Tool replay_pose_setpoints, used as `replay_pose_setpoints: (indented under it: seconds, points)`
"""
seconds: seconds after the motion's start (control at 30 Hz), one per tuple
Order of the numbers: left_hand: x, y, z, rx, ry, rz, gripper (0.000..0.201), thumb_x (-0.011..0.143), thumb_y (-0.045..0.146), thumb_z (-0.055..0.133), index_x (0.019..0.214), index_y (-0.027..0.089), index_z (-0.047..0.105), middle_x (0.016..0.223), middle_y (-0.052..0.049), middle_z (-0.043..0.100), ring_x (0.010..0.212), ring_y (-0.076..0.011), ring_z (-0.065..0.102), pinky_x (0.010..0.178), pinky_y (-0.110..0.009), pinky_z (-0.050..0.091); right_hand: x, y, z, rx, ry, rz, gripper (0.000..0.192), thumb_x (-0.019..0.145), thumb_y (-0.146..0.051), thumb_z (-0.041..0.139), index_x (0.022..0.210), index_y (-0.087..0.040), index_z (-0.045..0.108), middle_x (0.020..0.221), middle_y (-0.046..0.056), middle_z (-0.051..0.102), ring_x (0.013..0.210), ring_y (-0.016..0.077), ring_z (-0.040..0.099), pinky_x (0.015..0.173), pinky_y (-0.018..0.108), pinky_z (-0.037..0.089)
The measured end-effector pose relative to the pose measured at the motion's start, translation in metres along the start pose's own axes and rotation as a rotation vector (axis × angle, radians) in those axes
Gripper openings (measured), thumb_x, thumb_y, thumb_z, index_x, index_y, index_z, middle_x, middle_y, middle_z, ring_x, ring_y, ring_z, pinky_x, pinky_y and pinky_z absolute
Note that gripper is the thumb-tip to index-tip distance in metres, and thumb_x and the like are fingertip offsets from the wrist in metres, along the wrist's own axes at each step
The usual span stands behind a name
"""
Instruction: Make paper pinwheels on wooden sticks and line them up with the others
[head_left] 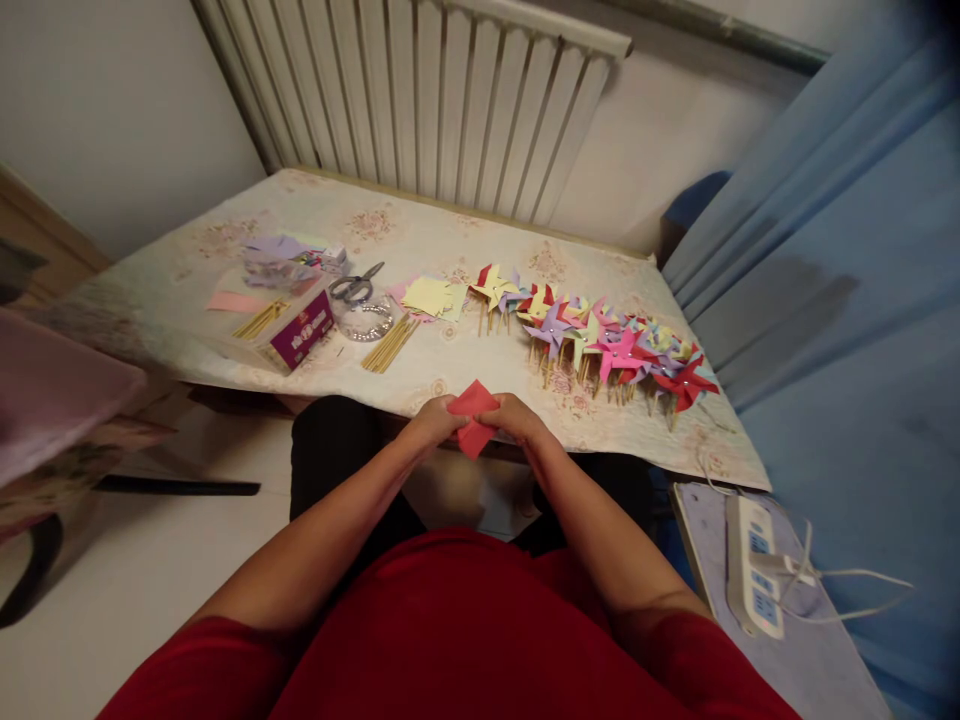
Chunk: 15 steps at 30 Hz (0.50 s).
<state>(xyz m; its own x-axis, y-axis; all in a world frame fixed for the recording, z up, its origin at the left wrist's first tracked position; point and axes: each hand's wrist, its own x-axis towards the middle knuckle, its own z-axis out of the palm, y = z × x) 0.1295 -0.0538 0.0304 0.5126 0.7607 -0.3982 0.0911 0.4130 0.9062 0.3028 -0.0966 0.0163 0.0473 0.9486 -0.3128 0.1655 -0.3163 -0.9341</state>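
Between my two hands, just off the table's front edge, is a red square of paper [475,438] turned with one corner up and one down. My left hand [435,420] pinches its left side, and my right hand [517,416] pinches its right side. The thumbs meet near the middle of the paper and hide part of it. Past my hands stand many finished paper pinwheels [619,350] on sticks, at the right of the table. A stack of pale yellow paper squares [433,297] and a bundle of wooden sticks [390,345] lie ahead of my left hand.
A purple-and-white box [304,330] with sticks, a clear dish of shiny pins [367,320] and scissors [357,285] sit on the left of the flowered tablecloth [495,380]. A power strip [754,570] with cables lies at right, by a blue curtain [855,300].
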Motion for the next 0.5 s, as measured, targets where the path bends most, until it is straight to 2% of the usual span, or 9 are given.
replay_pose_setpoints:
  seconds: [0.1, 0.23, 0.5]
  points:
    - [-0.004, -0.001, 0.000, -0.149, -0.021, -0.086, 0.033, 0.060, 0.017, 0.078, 0.092, 0.014, 0.068, 0.075, -0.004, 0.072, 0.065, -0.0173, 0.065, 0.065, -0.028, 0.052, -0.002, -0.002, 0.005, 0.093, 0.061, 0.042, 0.015, 0.061, -0.027, 0.068, 0.072, -0.017, 0.067, 0.065, -0.001, 0.067, 0.061, 0.0144, 0.057, 0.062, 0.025, 0.045]
    - [-0.007, -0.004, 0.005, -0.269, 0.042, -0.139, 0.035, 0.057, 0.018, 0.080, 0.089, 0.013, 0.068, 0.075, -0.004, 0.072, 0.065, -0.0160, 0.066, 0.066, -0.027, 0.052, -0.005, -0.008, 0.009, 0.153, 0.100, 0.060, 0.015, 0.060, -0.025, 0.068, 0.072, -0.017, 0.068, 0.067, 0.000, 0.069, 0.064, 0.0162, 0.061, 0.065, 0.026, 0.048]
    - [-0.003, -0.017, 0.015, -0.429, 0.054, -0.084, 0.026, 0.057, 0.024, 0.077, 0.073, 0.015, 0.057, 0.060, 0.002, 0.062, 0.052, -0.0110, 0.058, 0.052, -0.022, 0.044, -0.010, -0.018, 0.013, 0.216, 0.133, 0.051, 0.017, 0.057, -0.026, 0.069, 0.071, -0.016, 0.068, 0.064, -0.001, 0.067, 0.061, 0.0151, 0.059, 0.062, 0.026, 0.046]
